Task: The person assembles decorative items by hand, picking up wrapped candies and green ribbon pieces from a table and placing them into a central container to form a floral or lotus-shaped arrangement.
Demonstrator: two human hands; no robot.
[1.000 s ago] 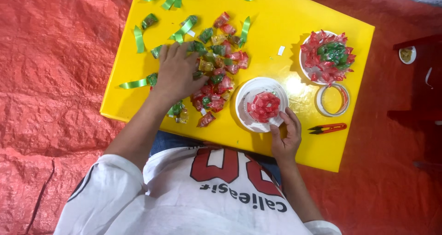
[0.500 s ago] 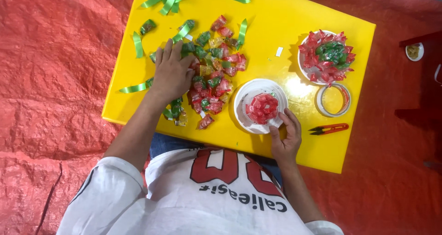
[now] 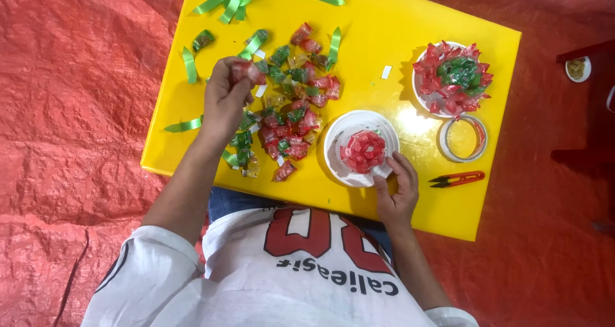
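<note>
My left hand (image 3: 225, 99) is raised above a yellow table (image 3: 378, 29), pinching a red wrapped candy (image 3: 246, 71) between its fingertips. Below it lies a pile of red and green wrapped candies (image 3: 291, 112). My right hand (image 3: 397, 189) grips the near rim of a white paper plate (image 3: 339, 135) that carries a small rosette of red candies (image 3: 363, 151) in its middle.
A second white plate with a finished red and green candy rosette (image 3: 453, 76) stands at the right. A roll of clear tape (image 3: 462, 138) and red snips (image 3: 458, 179) lie near it. Green ribbon strips (image 3: 227, 0) are scattered at the table's left and far side. Red tarp (image 3: 70, 96) surrounds the table.
My left hand has lifted off the candy pile and now holds one red candy up. My right hand stays on the plate's rim.
</note>
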